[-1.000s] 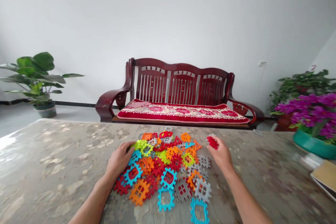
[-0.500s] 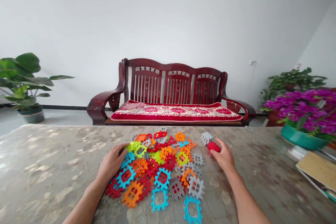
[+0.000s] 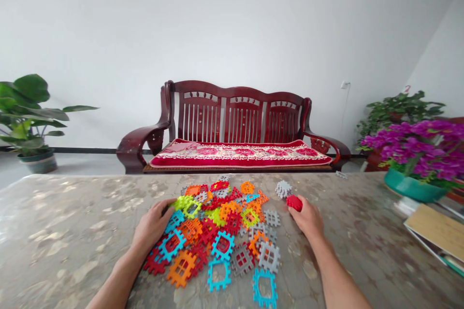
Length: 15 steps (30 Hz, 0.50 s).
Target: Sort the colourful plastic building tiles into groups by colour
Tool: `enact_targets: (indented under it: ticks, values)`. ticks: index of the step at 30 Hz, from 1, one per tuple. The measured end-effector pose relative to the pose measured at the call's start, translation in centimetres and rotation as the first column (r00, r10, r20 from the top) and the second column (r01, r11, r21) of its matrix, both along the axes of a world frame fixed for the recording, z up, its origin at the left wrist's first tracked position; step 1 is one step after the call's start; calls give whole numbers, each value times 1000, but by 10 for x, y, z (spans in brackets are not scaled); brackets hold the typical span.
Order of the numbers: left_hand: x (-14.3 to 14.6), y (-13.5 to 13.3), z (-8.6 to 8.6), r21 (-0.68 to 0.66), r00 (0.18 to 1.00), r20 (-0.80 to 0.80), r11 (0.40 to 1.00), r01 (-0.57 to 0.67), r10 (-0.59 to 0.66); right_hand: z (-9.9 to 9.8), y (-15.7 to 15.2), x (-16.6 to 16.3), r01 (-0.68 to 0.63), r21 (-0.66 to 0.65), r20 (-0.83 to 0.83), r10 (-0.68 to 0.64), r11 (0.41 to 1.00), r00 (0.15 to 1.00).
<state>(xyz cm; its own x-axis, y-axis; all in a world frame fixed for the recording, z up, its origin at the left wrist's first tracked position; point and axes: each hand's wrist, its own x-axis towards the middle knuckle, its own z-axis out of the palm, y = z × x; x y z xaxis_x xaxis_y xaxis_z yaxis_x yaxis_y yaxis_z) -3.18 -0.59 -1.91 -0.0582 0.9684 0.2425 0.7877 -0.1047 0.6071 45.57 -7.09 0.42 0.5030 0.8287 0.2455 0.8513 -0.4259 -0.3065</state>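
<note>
A heap of flat plastic interlocking tiles with notched edges, in red [image 3: 208, 231], orange [image 3: 181, 268], blue [image 3: 219, 274], yellow-green [image 3: 250, 217] and grey [image 3: 269, 256], lies on the table. My left hand [image 3: 155, 222] rests at the heap's left edge, its fingertips by a yellow-green tile [image 3: 182, 202]. Its thumb stands apart from the fingers, and nothing shows in its grasp. To the right of the heap, my right hand [image 3: 308, 218] has thumb and fingers around a small stack of red tiles [image 3: 294, 202]. A stack of grey tiles [image 3: 283, 189] stands just behind it.
A patterned cover lies over the table [image 3: 79, 236]. At the right are a teal pot [image 3: 413, 186] of purple flowers and a tan book or box [image 3: 437, 231]. Beyond the table stands a wooden bench [image 3: 242, 116]. One loose grey tile [image 3: 340, 174] lies near the far edge.
My right hand's fingers have come down closer around the red tiles. My left hand stays at the heap's edge. The whole view has shifted slightly.
</note>
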Motion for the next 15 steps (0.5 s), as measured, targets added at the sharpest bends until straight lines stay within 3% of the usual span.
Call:
enact_targets:
  ticks: [5, 15]
  values:
    - [0, 1, 1, 8, 1000, 2, 1000, -3, 3, 5, -5, -6, 12, 18, 67, -14, 1000, 998]
    - [3, -4, 6, -12, 1000, 7, 1000, -19, 20, -3, 1, -2, -2, 54, 122, -5, 999, 993]
